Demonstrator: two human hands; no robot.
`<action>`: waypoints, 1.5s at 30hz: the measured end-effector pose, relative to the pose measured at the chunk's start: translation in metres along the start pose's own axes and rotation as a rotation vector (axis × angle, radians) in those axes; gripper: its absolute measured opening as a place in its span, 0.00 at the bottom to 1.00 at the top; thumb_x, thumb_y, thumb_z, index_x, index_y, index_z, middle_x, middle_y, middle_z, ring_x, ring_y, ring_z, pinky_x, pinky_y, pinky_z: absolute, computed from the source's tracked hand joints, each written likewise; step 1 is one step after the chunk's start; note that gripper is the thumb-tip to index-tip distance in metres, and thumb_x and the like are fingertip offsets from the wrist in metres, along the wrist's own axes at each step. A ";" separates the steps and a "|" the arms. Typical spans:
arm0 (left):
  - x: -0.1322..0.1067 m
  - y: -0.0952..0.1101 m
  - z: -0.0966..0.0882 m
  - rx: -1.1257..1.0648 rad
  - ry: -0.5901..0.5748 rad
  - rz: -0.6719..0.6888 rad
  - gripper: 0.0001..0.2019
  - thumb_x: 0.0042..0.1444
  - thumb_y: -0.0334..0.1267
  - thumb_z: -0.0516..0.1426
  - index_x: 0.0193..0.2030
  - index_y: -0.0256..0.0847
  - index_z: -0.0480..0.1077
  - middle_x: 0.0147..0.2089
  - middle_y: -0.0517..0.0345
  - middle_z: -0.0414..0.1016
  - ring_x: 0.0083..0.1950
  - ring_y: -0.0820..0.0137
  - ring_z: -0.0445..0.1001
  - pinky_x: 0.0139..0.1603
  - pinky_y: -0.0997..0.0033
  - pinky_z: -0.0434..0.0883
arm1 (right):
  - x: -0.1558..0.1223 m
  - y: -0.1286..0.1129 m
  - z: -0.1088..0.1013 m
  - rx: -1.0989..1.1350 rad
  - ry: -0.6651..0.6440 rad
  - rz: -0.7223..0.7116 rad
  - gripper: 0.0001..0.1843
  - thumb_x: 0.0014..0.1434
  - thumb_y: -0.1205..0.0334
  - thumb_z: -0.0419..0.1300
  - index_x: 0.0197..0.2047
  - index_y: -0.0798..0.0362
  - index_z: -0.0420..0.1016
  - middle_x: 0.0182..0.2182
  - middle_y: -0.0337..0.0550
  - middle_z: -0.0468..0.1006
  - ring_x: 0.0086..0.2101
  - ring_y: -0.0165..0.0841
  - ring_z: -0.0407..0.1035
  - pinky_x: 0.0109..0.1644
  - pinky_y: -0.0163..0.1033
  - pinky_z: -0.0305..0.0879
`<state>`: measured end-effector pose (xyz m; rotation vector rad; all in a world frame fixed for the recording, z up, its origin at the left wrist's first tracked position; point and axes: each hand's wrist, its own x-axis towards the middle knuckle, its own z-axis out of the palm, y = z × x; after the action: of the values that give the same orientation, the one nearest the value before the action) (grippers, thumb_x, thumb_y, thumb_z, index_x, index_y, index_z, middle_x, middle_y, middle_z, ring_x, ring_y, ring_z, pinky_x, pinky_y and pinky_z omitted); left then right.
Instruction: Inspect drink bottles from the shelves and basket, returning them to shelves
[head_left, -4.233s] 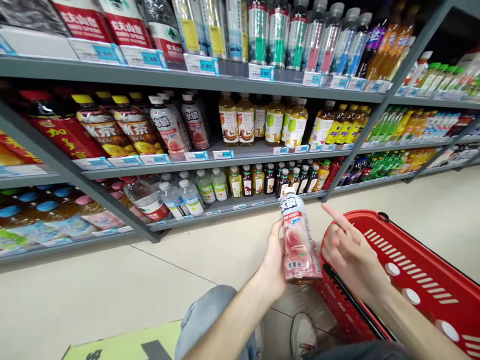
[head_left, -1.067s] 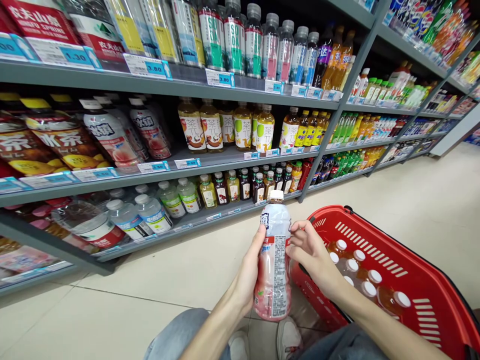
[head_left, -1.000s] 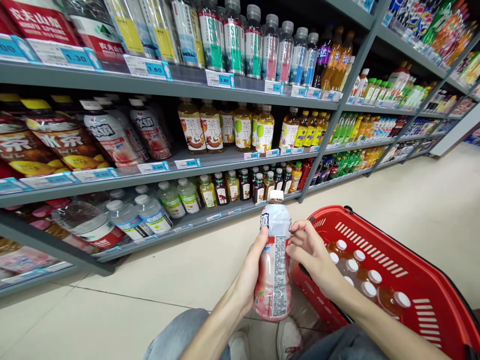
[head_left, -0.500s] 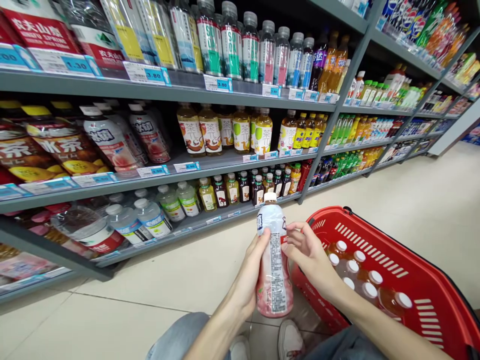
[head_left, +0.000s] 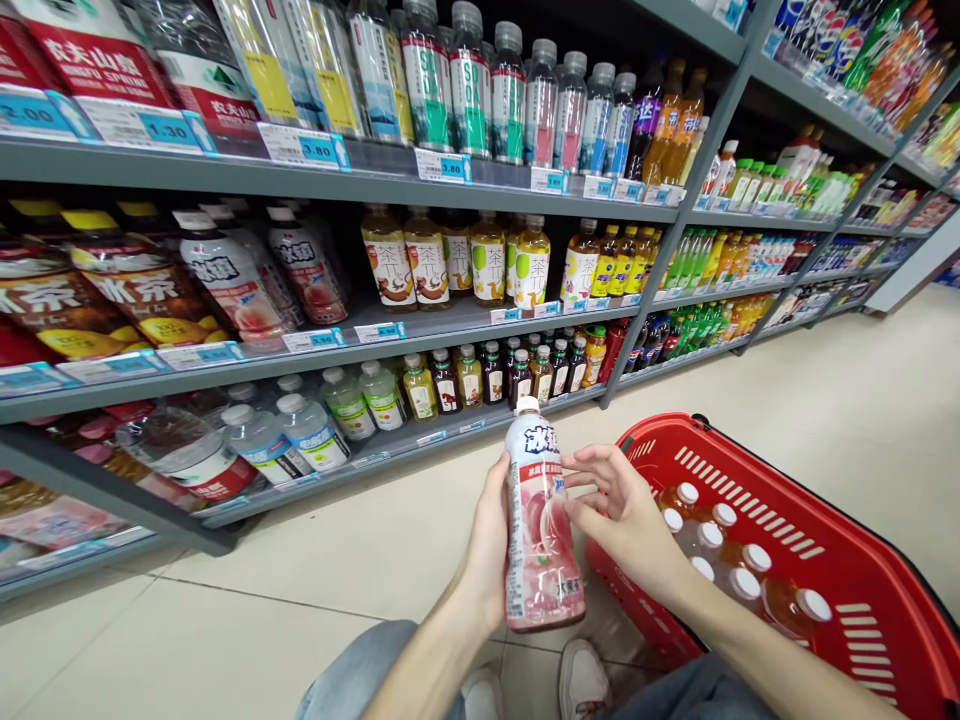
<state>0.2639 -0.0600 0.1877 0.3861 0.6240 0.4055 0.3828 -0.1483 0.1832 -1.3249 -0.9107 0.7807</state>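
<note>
My left hand (head_left: 486,550) is closed around a peach iced tea bottle (head_left: 541,530), gripping it from its left side. The bottle stands nearly upright, white cap on top, its pink label with peaches facing me. At its right side is my right hand (head_left: 622,510), fingers curved and apart, the fingertips at the bottle's edge. To the right, a red shopping basket (head_left: 757,450) holds several white-capped bottles (head_left: 742,583) of drink. Similar peach tea bottles (head_left: 232,275) stand on the middle shelf at left.
Grey shelving (head_left: 315,185) full of drinks runs along the left and away to the right. Fruit tea bottles (head_left: 487,258) stand on its middle level, large water bottles (head_left: 311,430) on the lowest. Pale floor tiles (head_left: 330,550) lie below, with my shoes (head_left: 583,680) on them.
The bottle has turned in my hands, from its small-print side to its peach picture. My left thumb has moved from the bottle's front to its left side.
</note>
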 end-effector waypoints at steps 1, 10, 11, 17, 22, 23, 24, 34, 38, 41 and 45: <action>0.000 0.001 0.001 0.013 0.037 -0.015 0.23 0.62 0.56 0.53 0.36 0.35 0.72 0.24 0.53 0.75 0.19 0.69 0.70 0.24 0.70 0.69 | 0.000 0.000 0.000 -0.002 -0.005 -0.003 0.22 0.54 0.61 0.68 0.48 0.48 0.64 0.51 0.46 0.75 0.46 0.35 0.72 0.47 0.43 0.71; -0.004 0.001 0.006 0.135 0.068 -0.054 0.21 0.58 0.57 0.52 0.35 0.38 0.69 0.21 0.53 0.71 0.18 0.64 0.68 0.23 0.65 0.68 | -0.002 -0.008 -0.001 -0.097 0.002 -0.039 0.19 0.56 0.63 0.66 0.49 0.48 0.65 0.52 0.45 0.74 0.44 0.33 0.71 0.46 0.40 0.71; -0.005 0.000 0.007 0.139 0.062 -0.059 0.22 0.58 0.58 0.52 0.35 0.38 0.69 0.21 0.53 0.71 0.19 0.63 0.69 0.24 0.64 0.69 | -0.002 -0.008 -0.001 -0.098 0.001 -0.039 0.19 0.56 0.62 0.66 0.48 0.48 0.65 0.52 0.45 0.74 0.44 0.33 0.70 0.45 0.40 0.71; -0.005 0.000 0.006 0.122 0.040 -0.065 0.23 0.58 0.58 0.53 0.37 0.37 0.70 0.21 0.53 0.72 0.19 0.64 0.69 0.24 0.65 0.69 | -0.001 -0.006 -0.003 -0.094 -0.011 -0.038 0.18 0.56 0.63 0.66 0.49 0.49 0.66 0.52 0.45 0.73 0.45 0.34 0.70 0.46 0.41 0.71; -0.002 -0.003 0.000 0.030 0.001 -0.011 0.17 0.57 0.51 0.58 0.38 0.36 0.71 0.24 0.56 0.73 0.21 0.68 0.70 0.26 0.69 0.69 | -0.002 -0.006 -0.002 -0.080 -0.020 -0.041 0.18 0.56 0.63 0.66 0.48 0.49 0.67 0.51 0.45 0.73 0.46 0.35 0.69 0.47 0.41 0.71; -0.001 -0.004 -0.001 0.020 -0.009 0.006 0.16 0.57 0.49 0.59 0.39 0.36 0.71 0.25 0.56 0.74 0.21 0.69 0.70 0.27 0.70 0.69 | -0.002 -0.005 -0.002 -0.078 -0.018 -0.044 0.18 0.56 0.63 0.66 0.48 0.48 0.67 0.50 0.45 0.73 0.46 0.35 0.69 0.47 0.41 0.71; -0.001 -0.004 -0.002 0.017 -0.021 0.014 0.15 0.56 0.48 0.60 0.39 0.36 0.71 0.26 0.56 0.75 0.22 0.69 0.71 0.27 0.70 0.69 | -0.002 -0.005 -0.002 -0.075 -0.013 -0.046 0.18 0.56 0.63 0.66 0.48 0.48 0.67 0.49 0.45 0.73 0.46 0.34 0.69 0.46 0.41 0.70; -0.004 -0.005 -0.001 -0.004 -0.081 0.093 0.18 0.52 0.44 0.59 0.42 0.30 0.75 0.30 0.50 0.79 0.28 0.64 0.75 0.36 0.66 0.72 | -0.001 -0.003 -0.003 0.006 0.041 0.000 0.23 0.50 0.60 0.71 0.47 0.49 0.68 0.41 0.41 0.70 0.41 0.34 0.66 0.45 0.40 0.66; -0.003 -0.006 -0.001 -0.033 -0.082 0.164 0.20 0.50 0.43 0.57 0.44 0.29 0.75 0.35 0.47 0.80 0.34 0.59 0.78 0.42 0.62 0.72 | -0.004 -0.005 0.003 0.031 0.013 0.128 0.29 0.50 0.54 0.72 0.52 0.49 0.66 0.46 0.45 0.72 0.45 0.38 0.67 0.51 0.45 0.66; -0.002 -0.007 -0.001 -0.040 -0.079 0.196 0.20 0.50 0.44 0.57 0.45 0.30 0.74 0.36 0.47 0.80 0.35 0.58 0.78 0.42 0.61 0.73 | -0.005 -0.006 0.005 0.088 -0.076 0.184 0.31 0.53 0.51 0.71 0.56 0.48 0.66 0.50 0.46 0.73 0.48 0.39 0.68 0.54 0.46 0.65; -0.004 -0.007 0.000 -0.020 -0.078 0.189 0.20 0.51 0.44 0.57 0.45 0.31 0.74 0.36 0.47 0.80 0.35 0.58 0.78 0.41 0.61 0.73 | -0.003 -0.005 0.004 0.110 -0.121 0.166 0.24 0.60 0.47 0.66 0.56 0.46 0.70 0.55 0.44 0.73 0.53 0.38 0.67 0.53 0.41 0.64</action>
<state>0.2626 -0.0682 0.1867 0.4416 0.5084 0.5736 0.3774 -0.1492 0.1879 -1.2779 -0.8468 1.0347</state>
